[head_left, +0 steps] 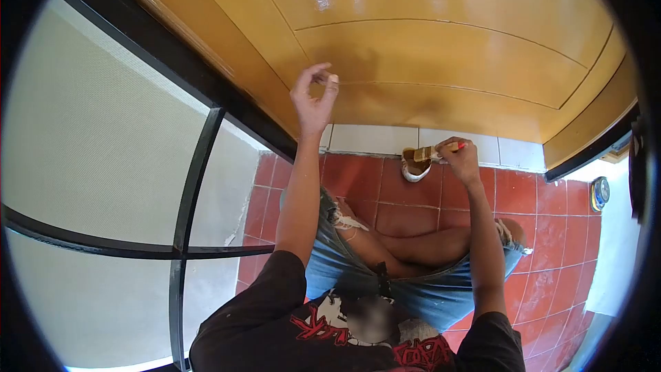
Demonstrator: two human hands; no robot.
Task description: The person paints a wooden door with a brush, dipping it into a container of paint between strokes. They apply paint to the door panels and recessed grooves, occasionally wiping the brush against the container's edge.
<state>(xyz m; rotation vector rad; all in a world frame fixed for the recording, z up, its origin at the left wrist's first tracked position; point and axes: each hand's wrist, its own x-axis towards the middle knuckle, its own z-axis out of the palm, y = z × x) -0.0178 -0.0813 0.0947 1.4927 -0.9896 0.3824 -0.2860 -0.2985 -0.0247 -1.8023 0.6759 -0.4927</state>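
The right grip (461, 158) is clamped on the handle of a brush (424, 154), whose bristles lie just to the left of it, over the mouth of a small white cup (414, 175) with something brown inside. Whether the bristles press on the rim is hard to tell. A sideways pull by this grip could catch the rim and tip the cup, since it looks light and stands loose on the red floor (410, 219). A brush loaded too full could drip on the white tiles (375, 138) just ahead of the grip.

The left grip (315, 102) is raised, thumb and fingers curled towards each other; I cannot tell whether the tips meet or pinch something small. It is close to the shiny wooden panel (441, 48), and could smear the surface if that is wet.

Left of that grip, the black frame (199, 179) limits sideways room. Below the right grip, the bent legs (434, 251) crowd the space. To its right the floor lies open as far as a round tin (600, 194), well apart.
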